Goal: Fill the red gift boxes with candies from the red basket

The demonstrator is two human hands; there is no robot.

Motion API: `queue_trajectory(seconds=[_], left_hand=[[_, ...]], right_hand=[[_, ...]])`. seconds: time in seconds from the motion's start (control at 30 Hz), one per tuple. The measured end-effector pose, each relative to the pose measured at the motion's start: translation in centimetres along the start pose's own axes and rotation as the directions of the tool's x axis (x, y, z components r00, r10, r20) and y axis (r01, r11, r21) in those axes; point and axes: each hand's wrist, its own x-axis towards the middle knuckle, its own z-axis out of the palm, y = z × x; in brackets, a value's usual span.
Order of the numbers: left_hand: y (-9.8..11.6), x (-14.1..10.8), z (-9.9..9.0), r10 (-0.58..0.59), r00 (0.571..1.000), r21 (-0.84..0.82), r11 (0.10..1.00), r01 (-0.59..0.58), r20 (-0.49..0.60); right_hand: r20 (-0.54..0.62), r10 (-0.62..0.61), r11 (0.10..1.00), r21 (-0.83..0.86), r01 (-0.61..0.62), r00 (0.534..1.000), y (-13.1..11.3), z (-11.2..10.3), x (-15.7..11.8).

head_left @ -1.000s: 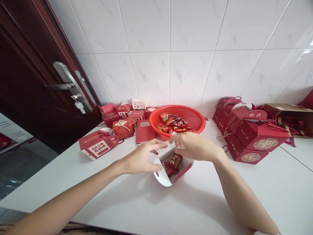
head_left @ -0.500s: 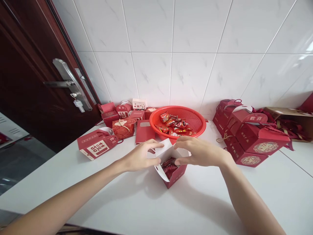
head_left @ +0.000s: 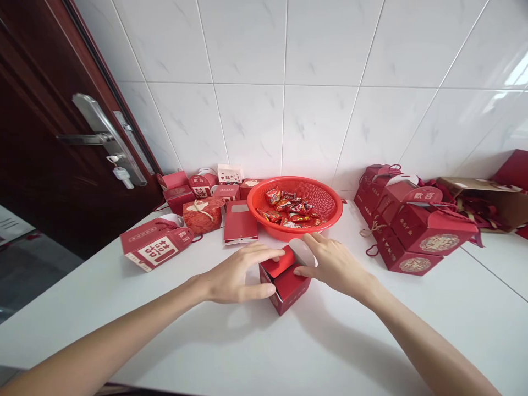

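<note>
A small red box [head_left: 291, 287] stands on the white table, two of its top flaps folded inward over the opening and a white-lined flap upright at its right rear. At the box's left side is my left hand [head_left: 239, 272], fingers apart, fingertips at the top flap and near corner. My right hand [head_left: 336, 264] is on the other side, its thumb on the folded flap and its fingers behind the upright flap, thumb and fingers apart. Just behind the box, a red plastic basket [head_left: 336, 212] holds several wrapped candies [head_left: 289, 209].
Several red gift boxes [head_left: 154, 242] sit at the left by the tiled wall. More red boxes [head_left: 416, 231] are stacked at the right, beside an open cardboard box [head_left: 511, 206]. A dark door [head_left: 49, 82] with keys in its lock is at far left.
The box's flaps have folded inward and now cover the red contents that showed inside. Both hands have shifted slightly around the box, and the view has moved a little to the right.
</note>
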Motion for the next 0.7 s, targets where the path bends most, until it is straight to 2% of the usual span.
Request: queue_trajectory(seconds=[0.13,0.27,0.4,0.6,0.7], left_hand=[[-0.1,0.2,0.4,0.012,1.000,0.024,1.000,-0.012,-0.008],[-0.3,0.4,1.4,-0.010,0.991,-0.016,1.000,0.008,-0.131],[-0.7,0.7,2.4,-0.044,0.972,-0.069,0.997,0.029,-0.229],[-0.6,1.0,2.9,-0.089,0.990,-0.080,0.994,0.080,-0.113],[-0.1,0.9,3.2,-0.147,0.982,-0.073,0.988,0.139,-0.122]], right_hand=[[-0.124,-0.070,0.980,0.179,0.091,0.990,0.5,1.4,-0.6],[-0.253,-0.182,0.905,0.336,0.262,0.950,0.8,2.9,-1.3],[-0.308,-0.225,0.871,0.360,0.333,0.924,0.7,4.1,-2.0],[-0.301,-0.238,0.870,0.357,0.341,0.923,0.6,4.6,-2.2],[-0.290,-0.212,0.899,0.316,0.303,0.933,0.1,4.8,-2.3]])
